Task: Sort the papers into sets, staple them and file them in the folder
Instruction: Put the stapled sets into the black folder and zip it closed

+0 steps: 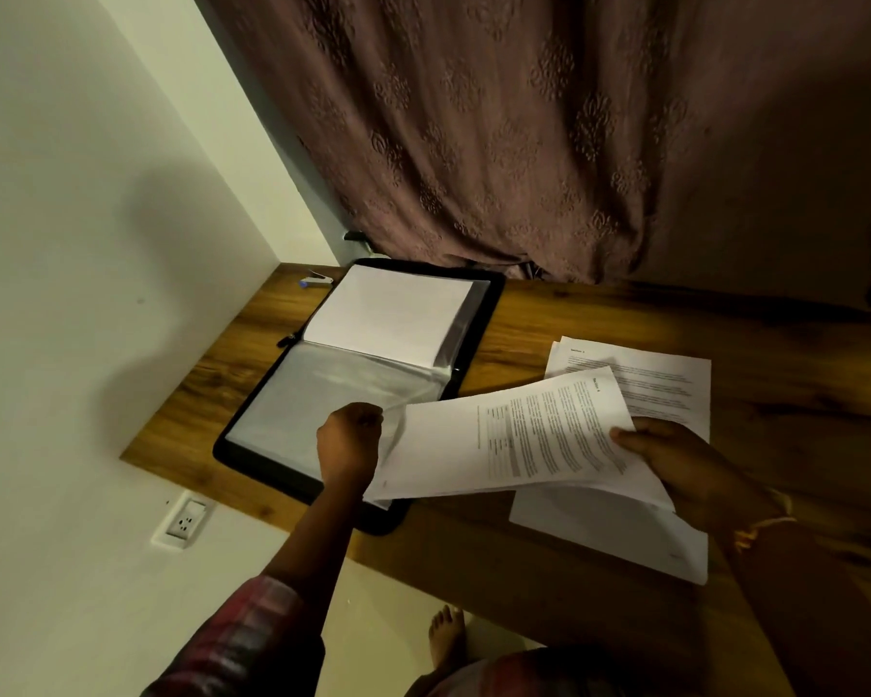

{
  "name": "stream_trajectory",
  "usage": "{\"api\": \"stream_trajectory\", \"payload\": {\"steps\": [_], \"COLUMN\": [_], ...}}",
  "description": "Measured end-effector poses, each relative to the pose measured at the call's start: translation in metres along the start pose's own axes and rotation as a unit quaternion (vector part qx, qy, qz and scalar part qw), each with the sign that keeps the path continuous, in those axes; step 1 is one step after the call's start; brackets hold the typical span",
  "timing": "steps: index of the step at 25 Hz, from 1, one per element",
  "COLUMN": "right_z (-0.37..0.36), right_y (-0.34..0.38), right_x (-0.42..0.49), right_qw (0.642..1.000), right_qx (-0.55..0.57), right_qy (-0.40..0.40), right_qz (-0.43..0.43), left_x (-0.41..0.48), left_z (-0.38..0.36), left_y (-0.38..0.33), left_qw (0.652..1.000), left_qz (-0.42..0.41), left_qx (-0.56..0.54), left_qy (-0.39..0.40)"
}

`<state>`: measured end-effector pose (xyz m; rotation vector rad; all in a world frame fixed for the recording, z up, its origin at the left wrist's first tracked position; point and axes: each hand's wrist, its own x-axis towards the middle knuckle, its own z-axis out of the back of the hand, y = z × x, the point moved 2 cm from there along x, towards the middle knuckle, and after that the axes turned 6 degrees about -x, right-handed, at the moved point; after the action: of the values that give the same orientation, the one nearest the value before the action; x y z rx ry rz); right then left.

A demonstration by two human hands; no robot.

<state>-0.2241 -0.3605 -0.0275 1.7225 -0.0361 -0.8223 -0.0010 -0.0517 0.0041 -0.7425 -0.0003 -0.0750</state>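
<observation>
The paper set [514, 435] slants over the open folder's [495, 294] near right corner, its three o'clock end pinched by the right hand [675, 465]. At its nine o'clock, the left hand [349, 440] grips a clear sleeve [333, 389]. Loose papers [665, 379] lie at one o'clock.

Your widest lane is the bare desk [599, 309] at far right, between the open folder [489, 304] and the loose papers [675, 384] - wood right up to the curtain [524, 143]. Left of the folder only a thin strip runs beside the wall [96, 218], and the stapler [318, 280] sits in its far corner. Nearer you, the held sheets [499, 440] span from your left hand [350, 440], pinching a clear sleeve [396, 420], to your right hand [675, 465] - they cover the folder's near right corner.
</observation>
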Motion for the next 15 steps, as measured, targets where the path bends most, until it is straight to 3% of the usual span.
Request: {"api": "stream_trajectory", "payload": {"steps": [5,11,15], "right_z": [-0.012,-0.030,-0.033], "right_y": [-0.001,0.001,-0.005], "right_x": [0.009,0.008,0.008], "right_qw": [0.996,0.980,0.972], "right_qx": [0.047,-0.116,-0.144], "right_qy": [-0.069,-0.123,-0.135], "right_qz": [0.015,0.100,0.130], "left_x": [-0.021,-0.040,-0.059], "left_z": [-0.002,0.001,0.003], "left_y": [0.002,0.023,0.030], "left_qw": [0.998,0.997,0.998], "left_qz": [-0.053,-0.048,-0.031], "left_qx": [-0.010,0.018,-0.009], "left_qy": [-0.010,-0.051,-0.045]}}
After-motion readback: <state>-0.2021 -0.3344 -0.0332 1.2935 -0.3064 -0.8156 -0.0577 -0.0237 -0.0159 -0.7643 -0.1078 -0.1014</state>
